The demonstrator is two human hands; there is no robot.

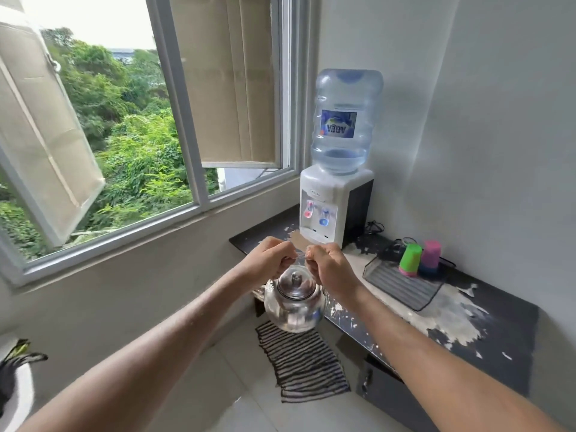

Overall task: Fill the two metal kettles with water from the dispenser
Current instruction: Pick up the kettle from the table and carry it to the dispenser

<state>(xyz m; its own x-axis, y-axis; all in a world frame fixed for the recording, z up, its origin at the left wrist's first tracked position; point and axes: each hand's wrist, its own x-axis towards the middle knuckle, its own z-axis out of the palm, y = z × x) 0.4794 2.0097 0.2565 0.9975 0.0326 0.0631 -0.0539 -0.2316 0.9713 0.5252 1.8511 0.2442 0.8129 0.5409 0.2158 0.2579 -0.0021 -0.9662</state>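
A shiny metal kettle [293,302] with its lid on hangs in the air in front of the dark counter [498,319]. My left hand [270,260] and my right hand [327,265] both grip its thin wire handle from either side, fingers curled round it. Beyond the hands, the white water dispenser [330,210] stands at the counter's far end with a blue bottle [344,120] on top, a red tap [308,210] and a blue tap [324,217]. Only one kettle is in view.
A grey dish tray [402,288] on the counter holds upturned green [410,260] and pink [430,256] cups. A striped mat [302,363] lies on the tiled floor. An open window [124,135] fills the left wall. The counter's surface is peeling white.
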